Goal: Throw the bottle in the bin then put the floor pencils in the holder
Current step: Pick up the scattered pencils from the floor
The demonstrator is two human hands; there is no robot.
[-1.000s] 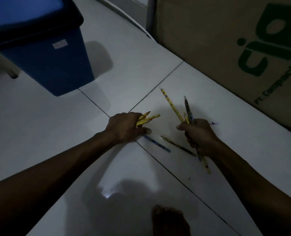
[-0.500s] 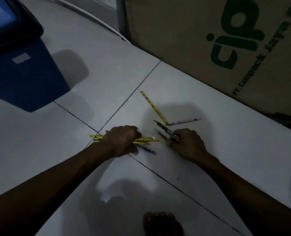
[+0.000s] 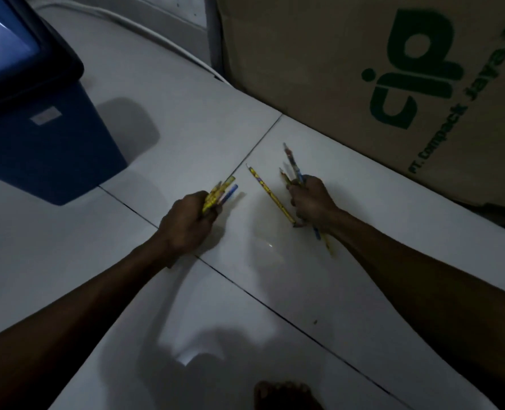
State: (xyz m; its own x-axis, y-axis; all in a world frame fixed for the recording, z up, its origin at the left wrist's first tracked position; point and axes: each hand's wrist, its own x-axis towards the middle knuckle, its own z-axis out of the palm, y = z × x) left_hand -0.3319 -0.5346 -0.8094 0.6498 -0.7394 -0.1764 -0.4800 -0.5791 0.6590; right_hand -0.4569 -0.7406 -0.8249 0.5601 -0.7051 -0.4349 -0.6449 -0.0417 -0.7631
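Observation:
My left hand [image 3: 189,224] is closed around a bundle of yellow and blue pencils [image 3: 221,192] whose tips point up and to the right. My right hand [image 3: 313,201] grips several pencils [image 3: 292,165] that stick out above and below the fist. One yellow pencil [image 3: 270,195] lies on the white tiled floor [image 3: 186,119] between the two hands, close to the right one. The blue bin [image 3: 47,143] with a dark lid stands at the upper left. No bottle and no holder are in view.
A large cardboard box [image 3: 363,69] with green print stands along the right back. A white cable [image 3: 162,39] runs along the floor behind it. A bare foot [image 3: 285,395] shows at the bottom edge.
Both hands have lifted off the floor with their pencils. The left bundle now points up instead of lying flat. The pink pencil and the others by the right hand are gone from the floor.

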